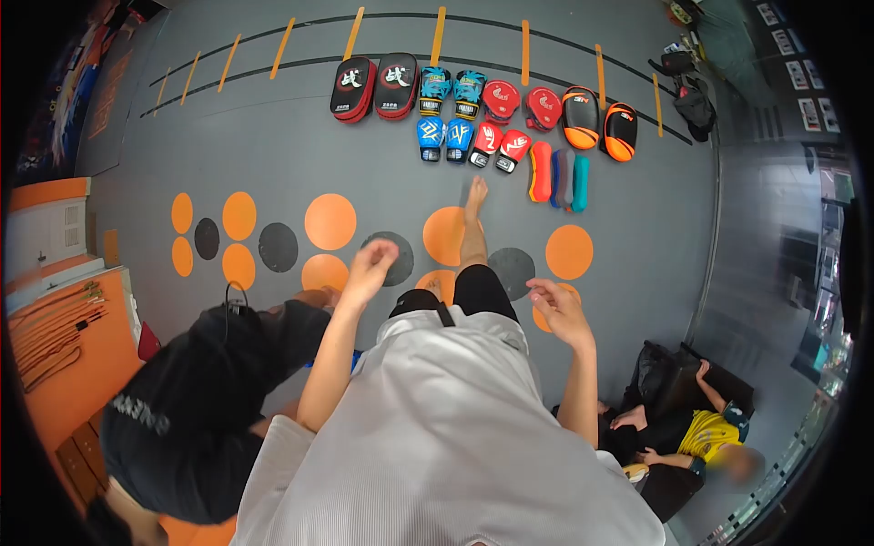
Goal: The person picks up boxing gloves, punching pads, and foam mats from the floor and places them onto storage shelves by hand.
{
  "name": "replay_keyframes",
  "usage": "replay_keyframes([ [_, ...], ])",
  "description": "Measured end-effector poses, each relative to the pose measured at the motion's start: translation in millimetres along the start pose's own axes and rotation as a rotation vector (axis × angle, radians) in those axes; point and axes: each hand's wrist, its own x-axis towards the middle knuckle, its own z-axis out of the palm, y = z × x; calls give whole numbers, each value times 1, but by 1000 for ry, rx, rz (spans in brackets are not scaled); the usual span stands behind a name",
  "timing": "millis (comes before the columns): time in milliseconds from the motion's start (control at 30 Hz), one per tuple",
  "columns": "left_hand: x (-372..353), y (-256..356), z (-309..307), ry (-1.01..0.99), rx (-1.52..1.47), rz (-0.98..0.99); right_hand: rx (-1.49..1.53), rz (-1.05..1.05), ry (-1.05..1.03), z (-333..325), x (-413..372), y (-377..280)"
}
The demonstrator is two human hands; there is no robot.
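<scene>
My left hand (371, 269) is held out in the air in front of me, its fingers loosely bent and holding nothing. My right hand (559, 312) hangs in the air on the other side, empty, with its fingers a little apart. Neither one touches anything. Below and between them, one bare foot (476, 198) is stretched forward over the grey floor. Orange floor dots (330, 221) and black floor dots (513, 274) lie under and around my hands.
Ahead on the floor are black-and-red kick pads (397, 87), blue boxing gloves (431, 138), red boxing gloves (486, 144), red focus mitts (543, 109) and orange-black pads (581, 118). A person in black (196, 409) bends close at left. Another person in yellow (710, 435) sits at right.
</scene>
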Motion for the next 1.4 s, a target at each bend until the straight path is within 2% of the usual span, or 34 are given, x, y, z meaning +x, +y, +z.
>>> replay_keyframes([
  [33,11,-7,0,7,-85,-34,1,11,-11,-5,26,2],
  [67,15,3,-3,41,-91,-182,61,9,-13,-8,55,8],
  [133,37,-84,-32,60,3,-315,182,60,-24,-12,125,23],
  [167,36,-99,-35,179,4,-249,192,86,-42,-6,156,48],
  [200,29,-119,-56,154,86,-372,192,149,-44,2,189,86],
  [233,28,-146,-67,224,141,-569,191,195,-39,9,234,116],
  [267,24,-189,-80,323,96,-618,79,241,-35,15,272,124],
  [300,38,-186,-78,404,71,-797,94,280,-48,27,310,145],
  [333,67,-182,-77,376,211,-849,-41,279,-30,37,350,171],
  [367,85,-224,-84,358,278,-757,-175,271,-14,48,393,199],
  [433,173,-241,-75,275,585,-613,-234,289,17,80,464,263],
  [467,216,-275,-81,163,577,-605,-271,335,-1,96,497,293],
  [500,273,-282,-71,125,552,-443,-230,363,-60,110,532,314],
  [533,333,-309,-59,146,223,-331,-246,302,-82,126,564,337],
  [567,380,-331,-63,43,-5,-837,-152,327,-99,137,597,350],
  [600,442,-330,-40,122,117,-784,104,485,-55,154,626,380],
  [633,502,-347,-31,21,178,-682,164,547,-36,162,660,393],
  [667,555,-350,-14,36,166,-664,221,610,-20,166,692,395],
  [733,649,-364,14,60,78,-652,435,605,168,187,745,393],
  [833,737,-365,63,284,-126,-687,614,548,267,205,801,386],
  [867,756,-382,75,278,-123,-690,615,554,273,210,810,394],
  [900,772,-400,85,373,-228,-689,764,620,292,215,817,402],
  [933,782,-410,92,467,-333,-683,916,682,309,220,822,408],
  [967,785,-404,100,463,-331,-678,919,677,314,227,824,412],
  [1033,779,-383,108,586,65,-791,831,610,480,245,822,411],
  [1067,779,-376,106,638,120,-960,881,688,568,243,821,396],
  [1100,773,-379,101,636,122,-953,886,682,572,242,815,396],
  [1167,745,-383,83,276,-743,-1008,1223,825,605,237,796,391],
  [1200,728,-373,71,93,-774,-1000,1398,792,460,226,782,376],
  [1233,713,-361,58,-94,-798,-979,1481,891,347,216,768,358],
  [1300,684,-370,35,-249,-932,-985,1458,976,263,191,738,324],
  [1333,669,-335,34,-361,-1145,-958,1515,905,246,183,718,319],
  [1367,663,-325,32,-371,-1141,-953,1570,841,231,175,691,316],
  [1400,634,-306,23,-401,-1232,-914,1830,646,-37,173,657,333],
])
